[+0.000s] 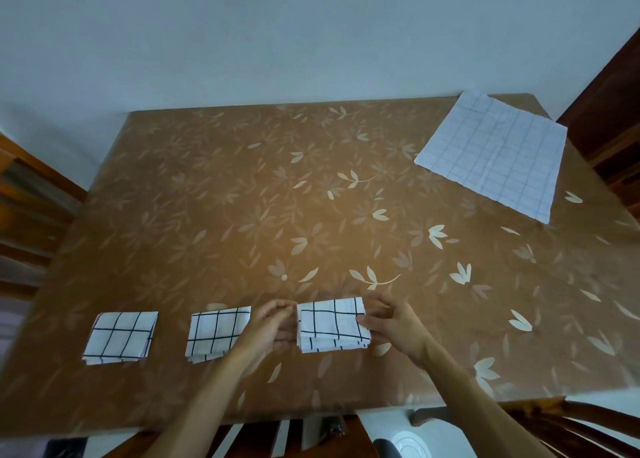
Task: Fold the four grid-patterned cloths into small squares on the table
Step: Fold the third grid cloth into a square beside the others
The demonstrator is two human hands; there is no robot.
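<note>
Three white cloths with dark grid lines lie folded into small squares in a row near the table's front edge: one at the left (119, 338), one in the middle (214, 331), one to the right (330, 324). My left hand (273, 326) sits at the left edge of the right-hand square, fingers curled at its corner. My right hand (391, 322) pinches that square's right edge with thumb on top. A fourth grid cloth (495, 152) lies spread flat at the far right corner of the table.
The table (242, 197) wears a brown covering with pale leaf patterns. Wooden chairs stand at the left (31, 215), at the right (609, 128) and at the near edge (571, 423). A pale wall lies behind the table.
</note>
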